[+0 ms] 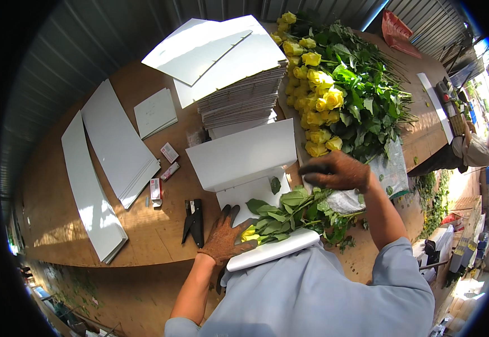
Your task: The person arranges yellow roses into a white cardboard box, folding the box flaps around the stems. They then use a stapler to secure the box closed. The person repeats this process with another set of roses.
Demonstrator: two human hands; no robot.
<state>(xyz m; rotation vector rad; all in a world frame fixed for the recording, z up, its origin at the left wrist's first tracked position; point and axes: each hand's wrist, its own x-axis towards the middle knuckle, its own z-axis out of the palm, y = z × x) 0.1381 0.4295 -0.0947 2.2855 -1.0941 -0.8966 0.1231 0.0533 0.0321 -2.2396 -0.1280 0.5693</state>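
My left hand (223, 241), in a brown and dark work glove, lies with fingers spread over a white cardboard sheet (236, 198). Its thumb side touches yellow rose heads (249, 234) whose leafy stems (288, 212) run to the right. A curled white cardboard edge (274, 251) stands between these roses and my body. Bent and slightly blurred, my gloved right hand (337, 170) hovers over the stems, beside the big pile of yellow roses (320, 97). I see nothing in its fingers. Beyond the flat sheet, a folded white cardboard panel (244, 156) stands up, and a loose leaf (275, 185) lies before it.
A black stapler (193, 223) and small staple boxes (156, 189) lie left on the wooden table (151, 244). Stacked white cardboard (244, 97) rises at the back; long sheets (114, 143) lie far left. A person (476, 149) stands at the right.
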